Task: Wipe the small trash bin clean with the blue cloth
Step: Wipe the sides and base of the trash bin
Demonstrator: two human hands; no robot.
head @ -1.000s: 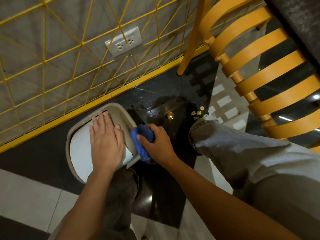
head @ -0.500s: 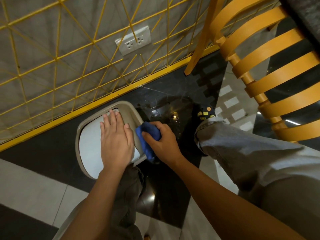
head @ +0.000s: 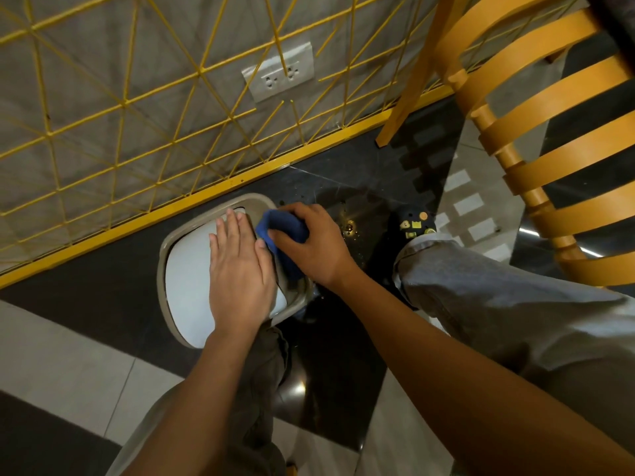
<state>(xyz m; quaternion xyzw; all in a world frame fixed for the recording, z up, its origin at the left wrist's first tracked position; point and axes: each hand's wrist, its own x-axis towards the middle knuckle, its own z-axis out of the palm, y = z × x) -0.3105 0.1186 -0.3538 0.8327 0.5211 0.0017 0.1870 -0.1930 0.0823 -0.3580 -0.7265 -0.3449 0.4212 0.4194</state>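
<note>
Blue cloth (head: pixel 286 225) shifted up rim, beige bin (head: pixel 256 199), white lid (head: pixel 189 283)

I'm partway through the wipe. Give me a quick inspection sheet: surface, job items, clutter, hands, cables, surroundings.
Surface: glossy black floor tile, with pale tiles nearer the person.
Job's things: small trash bin stands on the floor by the wall, white lid on top; blue cloth is bunched against its right rim.
Clutter: shiny specks on the black tile right of the bin.
Hands: left hand lies flat on the lid; right hand grips the cloth.
Cables: nothing seen.
Surroundings: yellow wire grid, wall socket, yellow chair, the person's shoe.
</note>
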